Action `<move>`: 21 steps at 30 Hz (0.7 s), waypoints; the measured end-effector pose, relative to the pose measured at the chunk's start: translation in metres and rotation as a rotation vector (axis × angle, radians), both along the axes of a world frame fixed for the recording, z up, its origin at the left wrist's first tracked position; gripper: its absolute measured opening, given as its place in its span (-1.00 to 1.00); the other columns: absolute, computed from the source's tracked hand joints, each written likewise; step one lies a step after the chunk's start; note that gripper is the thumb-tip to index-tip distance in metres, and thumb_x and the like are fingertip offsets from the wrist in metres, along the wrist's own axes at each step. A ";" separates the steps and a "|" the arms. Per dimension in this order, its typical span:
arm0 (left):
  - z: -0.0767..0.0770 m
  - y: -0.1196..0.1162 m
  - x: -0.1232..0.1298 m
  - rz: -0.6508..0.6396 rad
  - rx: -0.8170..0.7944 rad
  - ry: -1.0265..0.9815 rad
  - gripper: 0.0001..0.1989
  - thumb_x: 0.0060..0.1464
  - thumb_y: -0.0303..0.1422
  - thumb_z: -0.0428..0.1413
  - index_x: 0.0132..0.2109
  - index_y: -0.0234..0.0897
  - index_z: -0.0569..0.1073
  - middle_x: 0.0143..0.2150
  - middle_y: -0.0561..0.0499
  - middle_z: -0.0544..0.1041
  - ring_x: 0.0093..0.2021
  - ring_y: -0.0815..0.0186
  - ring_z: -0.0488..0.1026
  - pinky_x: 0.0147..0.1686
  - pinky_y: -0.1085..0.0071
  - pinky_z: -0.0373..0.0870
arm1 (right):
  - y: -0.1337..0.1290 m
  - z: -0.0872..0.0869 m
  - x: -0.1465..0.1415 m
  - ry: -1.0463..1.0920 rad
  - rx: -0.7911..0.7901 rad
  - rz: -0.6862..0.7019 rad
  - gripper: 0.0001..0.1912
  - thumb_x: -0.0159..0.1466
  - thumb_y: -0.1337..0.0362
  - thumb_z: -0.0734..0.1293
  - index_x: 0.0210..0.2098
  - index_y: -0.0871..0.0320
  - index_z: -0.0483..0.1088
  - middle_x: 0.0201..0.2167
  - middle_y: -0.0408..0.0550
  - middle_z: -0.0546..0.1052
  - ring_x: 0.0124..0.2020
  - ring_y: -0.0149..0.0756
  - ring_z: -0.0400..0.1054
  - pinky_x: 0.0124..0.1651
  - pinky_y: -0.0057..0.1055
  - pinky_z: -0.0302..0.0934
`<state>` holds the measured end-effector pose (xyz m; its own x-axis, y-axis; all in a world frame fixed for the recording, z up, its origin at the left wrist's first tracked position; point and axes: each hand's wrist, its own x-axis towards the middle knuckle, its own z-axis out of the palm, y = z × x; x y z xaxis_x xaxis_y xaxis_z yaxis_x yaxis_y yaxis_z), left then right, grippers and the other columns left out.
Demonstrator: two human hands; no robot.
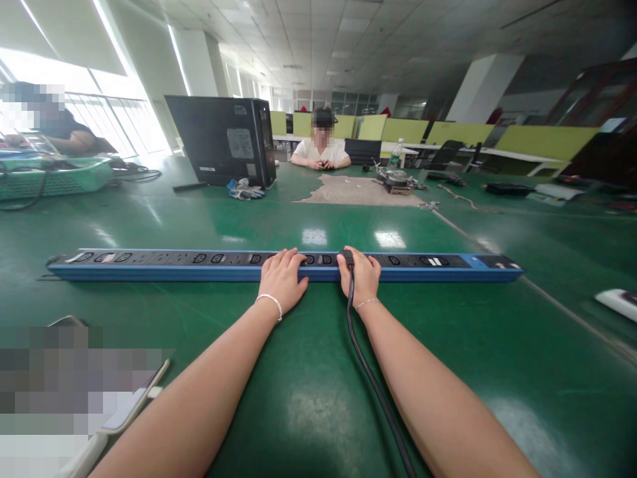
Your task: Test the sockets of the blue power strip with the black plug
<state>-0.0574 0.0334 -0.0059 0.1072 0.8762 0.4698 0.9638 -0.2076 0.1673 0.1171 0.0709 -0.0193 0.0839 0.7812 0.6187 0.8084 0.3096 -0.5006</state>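
A long blue power strip (164, 273) with a black face and several sockets lies crosswise on the green table. My left hand (282, 277) grips its middle, fingers over the top face and thumb at the front side. Just to the right, my right hand (365, 275) is closed around the black plug (348, 257) of a power cord (362, 358). The plug is held at the strip's face; whether it sits in a socket is hidden. From there the cord runs down toward me between my forearms.
Behind the strip stand a black computer case (219, 143), gloves (245, 190) and a bottle (397, 154). A green basket (60, 180) is at the left. Two other people (321, 147) sit beyond. A white object (617, 304) lies at the right edge.
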 end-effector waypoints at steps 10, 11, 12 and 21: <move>0.002 -0.001 -0.001 -0.007 -0.006 0.030 -0.63 -0.01 -0.27 0.03 0.00 -0.12 0.32 0.19 0.01 0.29 0.20 0.16 0.14 0.14 0.18 0.06 | 0.005 0.022 0.007 0.344 0.017 -0.026 -0.54 0.24 0.01 0.06 -0.09 0.16 0.36 -0.18 0.01 0.51 -0.18 -0.24 0.37 -0.10 -0.34 0.19; 0.002 -0.001 -0.001 -0.008 -0.009 0.030 -0.63 -0.01 -0.27 0.03 0.00 -0.12 0.33 0.19 0.01 0.29 0.20 0.16 0.13 0.14 0.18 0.06 | 0.008 0.022 0.017 0.345 0.025 -0.050 -0.53 0.23 0.00 0.07 -0.09 0.16 0.37 -0.19 0.02 0.51 -0.17 -0.23 0.37 -0.09 -0.32 0.19; 0.002 -0.001 -0.001 -0.009 -0.013 0.028 -0.64 -0.01 -0.27 0.03 -0.01 -0.11 0.33 0.19 0.02 0.29 0.21 0.17 0.13 0.14 0.18 0.06 | 0.011 0.022 0.031 0.339 0.032 -0.077 -0.52 0.23 0.00 0.07 -0.10 0.17 0.39 -0.19 0.02 0.51 -0.16 -0.22 0.37 -0.07 -0.31 0.19; 0.003 0.000 -0.001 0.003 -0.010 0.030 -0.65 -0.03 -0.27 0.05 -0.04 -0.11 0.35 0.17 0.03 0.31 0.18 0.15 0.16 0.11 0.17 0.09 | 0.023 0.011 0.170 0.198 -0.092 -0.297 -0.55 0.15 0.02 0.16 -0.19 0.15 0.49 -0.24 0.06 0.54 -0.15 -0.12 0.38 -0.09 -0.25 0.21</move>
